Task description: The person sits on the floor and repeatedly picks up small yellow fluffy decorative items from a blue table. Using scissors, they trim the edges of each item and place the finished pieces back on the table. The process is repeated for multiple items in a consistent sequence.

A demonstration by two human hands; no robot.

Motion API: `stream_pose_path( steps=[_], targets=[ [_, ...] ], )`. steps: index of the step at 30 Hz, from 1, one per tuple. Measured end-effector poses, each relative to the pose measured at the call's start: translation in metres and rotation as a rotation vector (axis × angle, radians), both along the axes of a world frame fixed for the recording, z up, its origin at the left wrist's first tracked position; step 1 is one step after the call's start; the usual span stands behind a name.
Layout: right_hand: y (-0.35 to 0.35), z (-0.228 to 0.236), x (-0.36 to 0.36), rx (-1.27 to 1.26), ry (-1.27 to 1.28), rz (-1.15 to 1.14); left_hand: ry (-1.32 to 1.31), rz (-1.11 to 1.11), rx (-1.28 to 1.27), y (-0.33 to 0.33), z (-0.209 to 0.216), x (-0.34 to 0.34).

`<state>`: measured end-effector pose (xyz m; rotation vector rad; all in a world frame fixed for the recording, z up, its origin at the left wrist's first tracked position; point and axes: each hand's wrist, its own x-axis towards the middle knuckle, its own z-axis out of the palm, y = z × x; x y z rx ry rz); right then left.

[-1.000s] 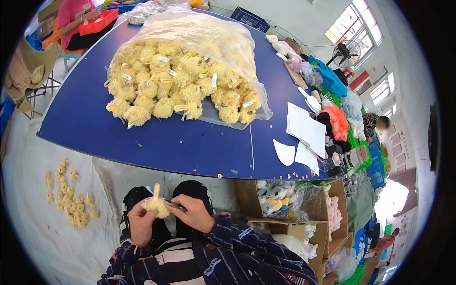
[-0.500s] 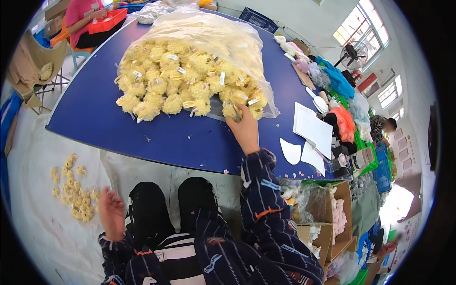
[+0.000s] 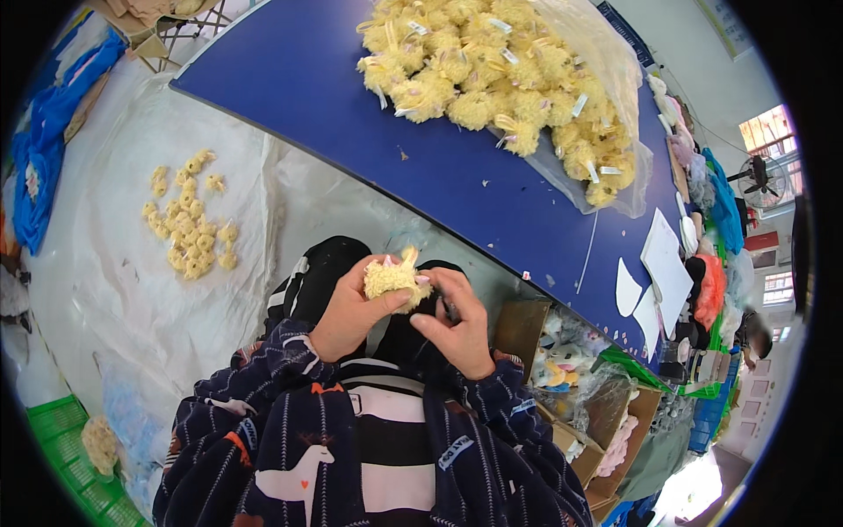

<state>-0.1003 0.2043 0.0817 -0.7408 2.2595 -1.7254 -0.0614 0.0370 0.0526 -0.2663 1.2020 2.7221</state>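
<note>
Above my lap, my left hand (image 3: 347, 312) grips a small fluffy yellow plush piece (image 3: 389, 279) with upright ears and bits of pink on it. Close against its right side is my right hand (image 3: 461, 325), fingers curled and fingertips near the plush. Something small and dark shows between those fingers, too hidden to name. On the blue table (image 3: 307, 105) ahead lies a heap of similar yellow plush pieces (image 3: 474, 79), several with white tags, partly inside a clear plastic bag (image 3: 619, 70).
More yellow pieces (image 3: 189, 228) are scattered on the white sheet (image 3: 114, 290) covering the floor at left. White paper (image 3: 666, 263) lies at the table's right end. Cardboard boxes (image 3: 637, 422) with plush parts stand at my right, and a green crate (image 3: 66, 448) at lower left.
My right hand has come back from the heap to my lap. My left hand has moved right and now holds a yellow plush piece. The view has turned leftward and down.
</note>
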Motion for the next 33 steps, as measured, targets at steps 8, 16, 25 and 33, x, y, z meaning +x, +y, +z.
stream_pose_path(
  steps=[8,16,25,33],
  targets=[
    [-0.005,-0.011,0.007,-0.127,-0.411,-0.199,0.101,-0.096,0.010,-0.006,-0.004,0.003],
    [-0.017,-0.026,0.016,-0.210,-0.401,-0.184,0.119,0.042,-0.337,-0.011,-0.007,0.008],
    [-0.010,-0.016,-0.005,-0.209,-0.429,-0.229,0.202,-0.180,-0.656,-0.017,0.000,0.003],
    [0.028,0.044,-0.085,0.049,0.295,-0.545,0.271,0.400,-1.418,-0.136,-0.010,0.009]
  ],
)
